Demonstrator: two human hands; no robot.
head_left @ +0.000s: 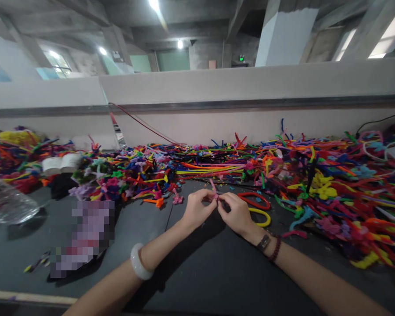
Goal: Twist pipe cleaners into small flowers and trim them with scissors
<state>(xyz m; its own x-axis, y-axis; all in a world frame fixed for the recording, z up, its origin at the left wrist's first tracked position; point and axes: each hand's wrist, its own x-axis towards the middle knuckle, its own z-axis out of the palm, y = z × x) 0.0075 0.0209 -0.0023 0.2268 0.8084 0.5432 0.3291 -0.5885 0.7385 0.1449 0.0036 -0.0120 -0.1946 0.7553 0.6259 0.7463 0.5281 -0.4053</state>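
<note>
Between my fingertips, above the dark tabletop [197, 263], is a pink pipe cleaner [213, 185] with one end pointing up. My left hand [199, 207] pinches it from the left, thumb and index finger forming a loop. From the right, my right hand [234, 211] closes its fingertips on the same piece; its lower part is hidden by the fingers. Just behind my right hand lie scissors with a red handle loop [255, 200] and a yellow handle loop [261, 217]; their blades cannot be made out.
Heaps of colourful pipe cleaners [345, 175] line the back and right. A small pink flower shape [177, 197] and an orange one [159, 202] lie left of my hands. Further left are a clear plastic package [9, 199], a white roll [62, 164] and a pixelated purple object [85, 237].
</note>
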